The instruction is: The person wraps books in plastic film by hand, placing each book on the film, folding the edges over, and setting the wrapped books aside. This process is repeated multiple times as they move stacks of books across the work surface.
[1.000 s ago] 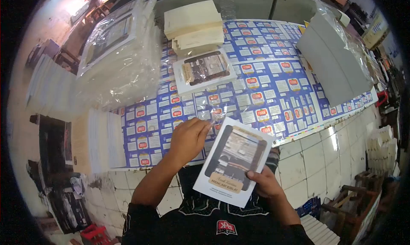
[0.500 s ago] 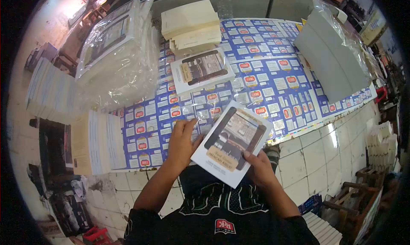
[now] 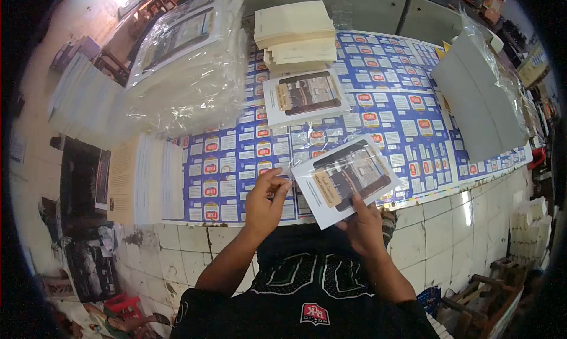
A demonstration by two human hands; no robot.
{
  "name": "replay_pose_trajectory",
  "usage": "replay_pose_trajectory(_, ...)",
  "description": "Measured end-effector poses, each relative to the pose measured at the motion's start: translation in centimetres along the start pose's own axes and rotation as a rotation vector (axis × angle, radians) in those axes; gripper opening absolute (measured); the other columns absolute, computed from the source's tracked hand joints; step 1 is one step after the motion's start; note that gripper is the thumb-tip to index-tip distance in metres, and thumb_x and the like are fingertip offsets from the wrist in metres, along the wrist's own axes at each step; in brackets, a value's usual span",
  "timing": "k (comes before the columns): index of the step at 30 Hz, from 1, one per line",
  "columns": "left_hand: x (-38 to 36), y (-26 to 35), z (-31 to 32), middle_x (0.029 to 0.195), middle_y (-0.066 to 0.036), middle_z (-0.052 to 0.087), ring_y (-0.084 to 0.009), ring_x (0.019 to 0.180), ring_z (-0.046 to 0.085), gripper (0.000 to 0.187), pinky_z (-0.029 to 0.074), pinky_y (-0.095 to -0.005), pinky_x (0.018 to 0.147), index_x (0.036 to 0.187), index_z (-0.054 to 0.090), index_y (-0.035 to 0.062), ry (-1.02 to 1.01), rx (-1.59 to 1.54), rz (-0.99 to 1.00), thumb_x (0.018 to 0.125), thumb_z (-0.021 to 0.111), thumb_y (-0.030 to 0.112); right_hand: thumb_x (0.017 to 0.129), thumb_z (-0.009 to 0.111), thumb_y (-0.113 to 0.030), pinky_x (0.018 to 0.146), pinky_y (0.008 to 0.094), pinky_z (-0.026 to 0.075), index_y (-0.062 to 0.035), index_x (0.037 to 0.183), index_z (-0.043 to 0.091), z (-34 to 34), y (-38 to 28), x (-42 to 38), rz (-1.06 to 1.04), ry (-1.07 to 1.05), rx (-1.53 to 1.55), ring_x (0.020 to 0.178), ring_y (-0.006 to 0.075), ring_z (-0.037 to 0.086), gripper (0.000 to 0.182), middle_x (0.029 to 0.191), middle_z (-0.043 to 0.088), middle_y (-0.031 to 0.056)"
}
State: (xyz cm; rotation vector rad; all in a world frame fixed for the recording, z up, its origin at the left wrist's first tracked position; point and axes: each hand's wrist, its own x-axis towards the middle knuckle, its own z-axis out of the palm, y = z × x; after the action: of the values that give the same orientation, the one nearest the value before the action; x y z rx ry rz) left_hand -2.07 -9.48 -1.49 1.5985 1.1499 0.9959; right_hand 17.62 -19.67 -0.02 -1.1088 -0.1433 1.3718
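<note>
My right hand (image 3: pixel 363 225) grips the lower edge of a white-covered book (image 3: pixel 345 179), thumb on top and fingers underneath. The cover carries a dark framed picture and a tan label, and clear plastic shines over it. Just left of the book, my left hand (image 3: pixel 269 202) is closed in a pinch, with a thin flap of clear plastic film (image 3: pixel 286 175) at its fingertips. Beyond them a second book (image 3: pixel 305 97) with the same cover lies face up on the table.
Blue printed sheets (image 3: pixel 236 162) cover the table. A tall stack of plastic-wrapped books (image 3: pixel 183 97) stands at left, near more book stacks (image 3: pixel 150 176). Cream paper blocks (image 3: pixel 293 29) are piled at the back. A grey board (image 3: pixel 481 97) stands at right. Another person's arm (image 3: pixel 121 323) shows at lower left.
The book has turned to lie flatter and more sideways in my right hand. My left fingers have drawn into a pinch. The whole view has shifted, moving the table rightward.
</note>
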Motion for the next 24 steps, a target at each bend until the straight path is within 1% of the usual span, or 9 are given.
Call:
replay_pose_trajectory(4,-0.6,-0.3,-0.2,0.098,-0.013,0.067,-0.0248,0.093,0.062,0.038,0.048,-0.0378,0.082,0.121,0.054,-0.001,-0.144,0.35,0.226,0.086,0.067,0.006,0.098,0.056,-0.028,0.076,0.0374,0.06,-0.0005,0.133,0.038,0.1,-0.9,1.4,0.044,-0.006,0.046,0.099,0.0255,0.067,0.048,0.116,0.06,0.0145)
replay_pose_trajectory(6,-0.9,-0.4,-1.0,0.104,-0.014,0.066,-0.0287,0.104,0.06,0.045,0.044,-0.0401,0.089,0.126,0.053,-0.0004,-0.188,0.477,0.246,0.083,0.067,0.007,0.093,0.064,-0.024,0.069,0.032,0.059,0.0024,0.12,0.051,-1.7,-4.4,1.1,0.321,-0.444,-0.687,0.082,0.0224,0.07,0.039,0.097,0.066,0.0117)
replay_pose_trajectory(8,-1.2,-0.8,-1.4,0.126,-0.021,0.055,-0.0353,0.117,0.051,0.062,0.034,-0.0467,0.101,0.136,0.045,-0.0026,-0.06,0.646,0.222,0.081,0.07,0.015,0.078,0.081,-0.019,0.063,0.0294,0.056,0.0036,0.112,0.058,-4.3,-7.4,1.8,-0.005,-0.207,-0.937,0.073,0.0175,0.069,0.047,0.083,0.069,0.0099)
replay_pose_trajectory(10,-0.8,0.1,-1.3,0.143,-0.025,0.038,-0.039,0.131,0.036,0.082,0.026,-0.0516,0.107,0.143,0.035,-0.0047,-0.15,0.713,0.199,0.079,0.075,0.028,0.066,0.088,-0.022,0.094,0.039,0.05,0.0036,0.125,0.049,-5.7,-10.5,3.8,-0.779,-0.091,-1.321,0.11,0.0317,0.061,0.076,0.113,0.063,0.0215)
replay_pose_trajectory(12,0.3,0.8,-0.1,0.149,-0.029,0.026,-0.0387,0.138,0.025,0.103,0.018,-0.0524,0.109,0.143,0.031,-0.0079,-0.198,0.95,0.098,0.072,0.077,0.05,0.065,0.088,-0.023,0.102,0.0434,0.043,0.0017,0.129,0.046,-4.9,-10.0,6.5,-0.873,-0.118,-1.472,0.121,0.0391,0.053,0.081,0.127,0.056,0.0249)
replay_pose_trajectory(16,0.5,0.5,0.8,0.131,-0.018,0.055,-0.0375,0.132,0.038,0.064,0.024,-0.0523,0.104,0.117,0.065,0.0024,-0.093,0.86,0.266,0.074,0.076,0.049,0.066,0.087,-0.026,0.101,0.0436,0.043,-0.0012,0.134,0.044,-3.5,-9.5,7.3,-0.922,-0.266,-1.607,0.124,0.0399,0.051,0.084,0.131,0.053,0.0256)
replay_pose_trajectory(19,-1.1,2.1,-0.7,0.097,-0.011,0.066,-0.0339,0.115,0.051,0.04,0.032,-0.0507,0.095,0.081,0.072,0.0052,-0.062,0.915,0.077,0.073,0.079,0.044,0.066,0.087,-0.031,0.105,0.0457,0.037,-0.0017,0.144,0.034,-2.9,-10.9,4.6,0.019,-0.049,-1.386,0.132,0.0373,0.043,0.098,0.138,0.047,0.0253)
replay_pose_trajectory(22,-0.7,1.4,-1.5,0.083,-0.01,0.062,-0.0291,0.096,0.053,0.039,0.036,-0.0465,0.08,0.074,0.068,0.004,0.044,0.933,-0.045,0.069,0.083,0.04,0.067,0.085,-0.036,0.107,0.0472,0.035,0.0026,0.143,0.033,-4.0,-9.9,5.6,-0.714,-0.074,-1.592,0.131,0.0387,0.043,0.099,0.138,0.047,0.0265)
replay_pose_trajectory(24,0.9,1.2,-0.5,0.08,-0.008,0.059,-0.0263,0.085,0.052,0.033,0.034,-0.0433,0.073,0.076,0.066,0.005,0.255,1.132,0.373,0.073,0.081,0.034,0.07,0.082,-0.037,0.112,0.0512,0.028,0.0039,0.144,0.029,-2.9,-7.7,7.1,-0.801,-0.109,-1.793,0.132,0.04,0.042,0.1,0.141,0.043,0.0273)
